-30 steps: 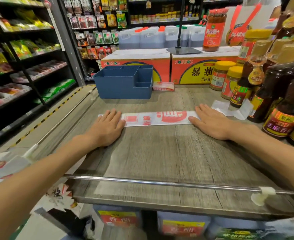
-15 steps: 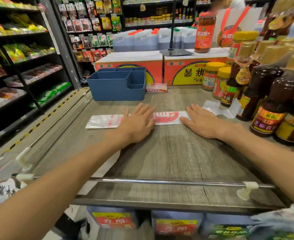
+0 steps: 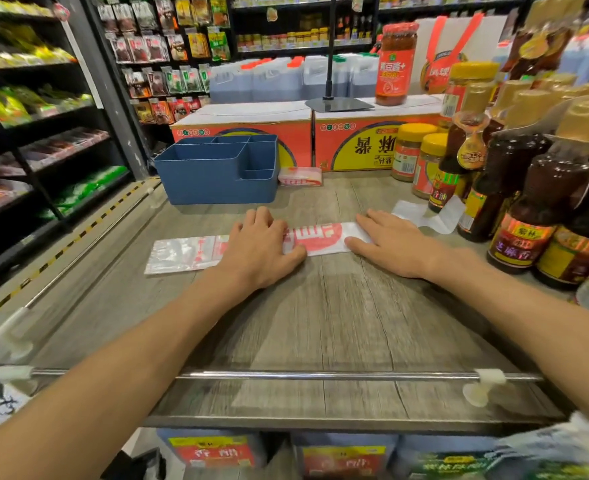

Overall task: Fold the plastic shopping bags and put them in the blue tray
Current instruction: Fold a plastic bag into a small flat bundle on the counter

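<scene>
Pressed flat on a wooden shop counter (image 3: 321, 323): a plastic shopping bag (image 3: 189, 252), already narrowed to a long strip, pinned mid-length under the left hand (image 3: 262, 247), fingers curled slightly and close together, and at its right end under the right hand (image 3: 395, 242), fingers straight and lightly spread. Waiting at far left, the blue tray (image 3: 217, 181), with a folded bag (image 3: 300, 176) just beside it. Slippery film, likely to spring open or skew once either palm lifts. Crowded close on the right, sauce bottles (image 3: 515, 216), at risk from a careless elbow; beneath them, a second loose bag (image 3: 428, 216).
</scene>
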